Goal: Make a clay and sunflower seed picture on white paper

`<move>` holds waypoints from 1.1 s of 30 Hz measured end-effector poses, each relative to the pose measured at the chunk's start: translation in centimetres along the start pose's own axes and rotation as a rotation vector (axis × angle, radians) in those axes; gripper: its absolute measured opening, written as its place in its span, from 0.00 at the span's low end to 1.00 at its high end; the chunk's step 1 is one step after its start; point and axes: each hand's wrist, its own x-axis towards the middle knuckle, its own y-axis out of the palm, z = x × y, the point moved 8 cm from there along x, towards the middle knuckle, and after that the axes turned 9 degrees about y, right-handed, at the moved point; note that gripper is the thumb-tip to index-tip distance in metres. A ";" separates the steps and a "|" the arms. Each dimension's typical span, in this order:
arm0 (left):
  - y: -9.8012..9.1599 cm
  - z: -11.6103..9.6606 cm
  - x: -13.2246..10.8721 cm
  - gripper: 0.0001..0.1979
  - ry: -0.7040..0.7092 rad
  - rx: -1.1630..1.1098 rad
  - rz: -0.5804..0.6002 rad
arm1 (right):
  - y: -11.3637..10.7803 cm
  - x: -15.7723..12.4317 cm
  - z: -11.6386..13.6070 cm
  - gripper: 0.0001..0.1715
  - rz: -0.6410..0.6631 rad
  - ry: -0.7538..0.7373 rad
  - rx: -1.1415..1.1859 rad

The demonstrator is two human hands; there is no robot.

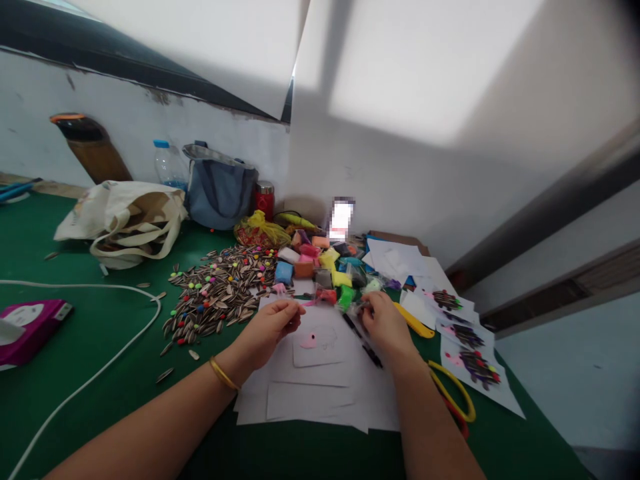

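Note:
My left hand (277, 328) is closed in a pinch above the left edge of the paper stack; whatever lies between the fingertips is too small to make out. My right hand (384, 323) curls its fingers round a crinkled clear plastic packet (356, 309) beside the green clay packet (345, 297). Between the hands lies a small white card (320, 353) with a pencil outline and a flat pink clay head (309, 341) bearing a dark dot. It rests on several white sheets (310, 403). A black pen (367, 350) lies just below my right hand.
Sunflower seeds (215, 293) mixed with coloured balls are heaped at left. Several clay packets (303, 269) sit behind the paper. At right are a yellow cutter (415, 321), scissors (467, 400) and seed-covered pictures (477, 367). Bags (223, 190), a phone (341, 219) and a white cable (100, 367) surround them.

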 end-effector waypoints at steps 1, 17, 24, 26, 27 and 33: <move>0.1 0.1 0.0 0.16 -0.007 -0.026 0.006 | -0.2 -0.1 0.3 0.18 -0.019 -0.010 0.002; 1.7 0.0 -0.7 0.14 -0.059 -0.166 0.138 | -1.2 -4.9 10.9 0.16 -0.087 -0.368 0.295; 2.0 -0.1 -0.8 0.14 -0.031 -0.166 0.181 | -1.1 -5.7 11.7 0.15 -0.120 -0.440 0.364; 1.9 0.0 -0.8 0.14 -0.030 -0.166 0.171 | -1.1 -5.6 11.6 0.15 -0.125 -0.434 0.370; 1.9 0.0 -0.8 0.13 -0.028 -0.164 0.171 | -1.2 -5.6 11.5 0.15 -0.128 -0.428 0.374; 1.9 0.3 -0.7 0.12 -0.027 -0.166 0.198 | -1.2 -5.1 11.3 0.10 -0.104 -0.358 0.432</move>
